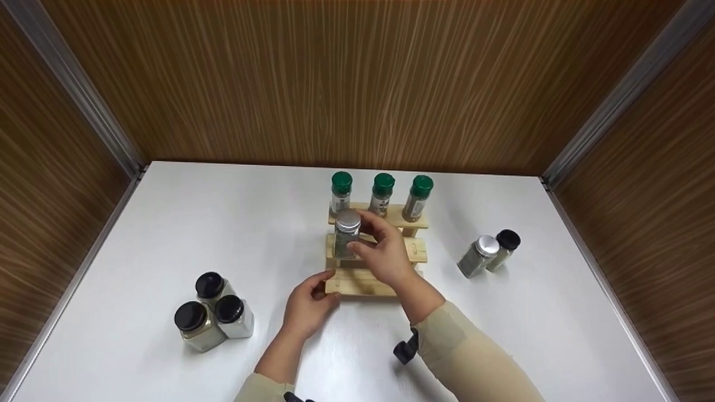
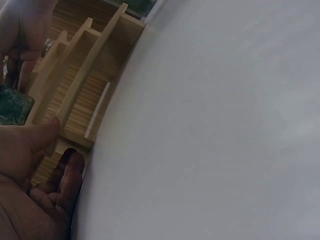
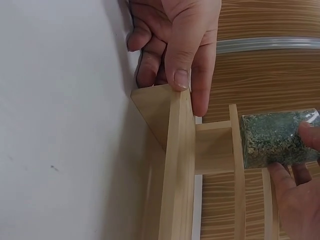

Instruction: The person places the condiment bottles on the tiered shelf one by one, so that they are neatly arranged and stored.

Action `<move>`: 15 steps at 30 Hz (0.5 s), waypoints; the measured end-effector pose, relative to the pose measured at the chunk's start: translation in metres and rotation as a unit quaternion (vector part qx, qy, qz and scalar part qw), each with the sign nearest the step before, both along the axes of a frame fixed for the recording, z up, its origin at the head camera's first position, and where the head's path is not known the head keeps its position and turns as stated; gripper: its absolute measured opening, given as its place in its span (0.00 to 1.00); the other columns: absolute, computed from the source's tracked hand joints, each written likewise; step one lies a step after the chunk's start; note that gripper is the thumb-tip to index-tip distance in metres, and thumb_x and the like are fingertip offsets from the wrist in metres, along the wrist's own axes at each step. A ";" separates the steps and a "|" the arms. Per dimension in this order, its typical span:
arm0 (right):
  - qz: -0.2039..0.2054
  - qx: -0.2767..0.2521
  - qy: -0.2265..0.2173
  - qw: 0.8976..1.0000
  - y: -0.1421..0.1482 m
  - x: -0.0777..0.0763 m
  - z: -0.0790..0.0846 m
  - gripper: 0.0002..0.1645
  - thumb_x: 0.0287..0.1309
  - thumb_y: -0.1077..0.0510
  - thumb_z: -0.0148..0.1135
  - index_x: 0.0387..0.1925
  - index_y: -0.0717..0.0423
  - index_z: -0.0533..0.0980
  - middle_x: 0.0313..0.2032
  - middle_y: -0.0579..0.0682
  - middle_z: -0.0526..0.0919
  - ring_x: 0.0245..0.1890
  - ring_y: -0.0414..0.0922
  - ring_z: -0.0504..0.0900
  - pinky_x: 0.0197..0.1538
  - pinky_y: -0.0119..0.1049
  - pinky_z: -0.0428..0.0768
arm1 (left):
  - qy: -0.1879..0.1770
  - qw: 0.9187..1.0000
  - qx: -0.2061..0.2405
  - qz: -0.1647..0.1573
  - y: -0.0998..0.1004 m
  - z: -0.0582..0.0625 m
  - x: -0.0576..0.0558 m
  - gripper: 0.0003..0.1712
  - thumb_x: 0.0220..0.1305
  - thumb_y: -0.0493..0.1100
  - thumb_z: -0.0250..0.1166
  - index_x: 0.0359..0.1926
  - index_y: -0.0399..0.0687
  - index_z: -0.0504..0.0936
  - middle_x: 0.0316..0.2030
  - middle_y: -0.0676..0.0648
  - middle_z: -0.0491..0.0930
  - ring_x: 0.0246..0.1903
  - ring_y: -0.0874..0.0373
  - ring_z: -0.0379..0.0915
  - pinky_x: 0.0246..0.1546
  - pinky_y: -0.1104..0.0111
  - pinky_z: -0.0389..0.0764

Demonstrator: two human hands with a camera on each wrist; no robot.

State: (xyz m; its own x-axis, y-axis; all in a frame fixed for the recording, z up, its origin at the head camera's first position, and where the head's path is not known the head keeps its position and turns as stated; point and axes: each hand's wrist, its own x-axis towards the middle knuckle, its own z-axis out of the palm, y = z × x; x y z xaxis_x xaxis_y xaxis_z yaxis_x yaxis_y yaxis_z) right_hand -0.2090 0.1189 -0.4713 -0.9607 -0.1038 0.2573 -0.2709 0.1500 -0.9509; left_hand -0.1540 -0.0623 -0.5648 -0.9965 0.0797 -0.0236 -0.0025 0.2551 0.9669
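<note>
My right hand (image 1: 386,254) grips a square glass spice jar (image 1: 343,241) with a silver lid, thumb on one side and fingers on the other. Green dried herbs (image 3: 270,137) show through its glass in the right wrist view. The jar stands upright at the left end of the middle step of a three-step wooden spice rack (image 1: 366,283), its base right at the board. At the rack's lowest step, my left hand (image 1: 308,310) pinches the left end, thumb at the front edge. Three green-capped spice bottles (image 1: 415,205) stand along the top step.
Right of the rack, a silver-lidded jar (image 1: 475,260) stands close by a black-lidded jar (image 1: 506,248). Three black-lidded jars (image 1: 204,333) are grouped on the left of the white table (image 1: 268,223). Wood-grain panels (image 1: 346,84) wall in the back and sides.
</note>
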 end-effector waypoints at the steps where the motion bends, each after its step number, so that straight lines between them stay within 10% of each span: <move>1: 0.001 -0.002 0.001 1.000 -0.001 0.000 0.000 0.36 0.55 0.80 0.70 0.67 0.68 0.75 0.59 0.63 0.82 0.59 0.58 0.82 0.64 0.48 0.81 | 0.002 1.000 0.000 0.000 0.000 0.000 0.000 0.28 0.63 0.34 0.74 0.65 0.39 0.83 0.44 0.43 0.81 0.46 0.51 0.76 0.50 0.60 0.80; 15: 0.001 -0.004 0.005 1.000 -0.006 -0.001 -0.004 0.36 0.57 0.80 0.69 0.68 0.70 0.73 0.60 0.66 0.80 0.61 0.61 0.80 0.65 0.48 0.80 | -0.009 1.000 -0.005 0.001 0.000 0.001 -0.001 0.29 0.63 0.35 0.74 0.65 0.41 0.83 0.44 0.44 0.80 0.45 0.51 0.74 0.50 0.59 0.77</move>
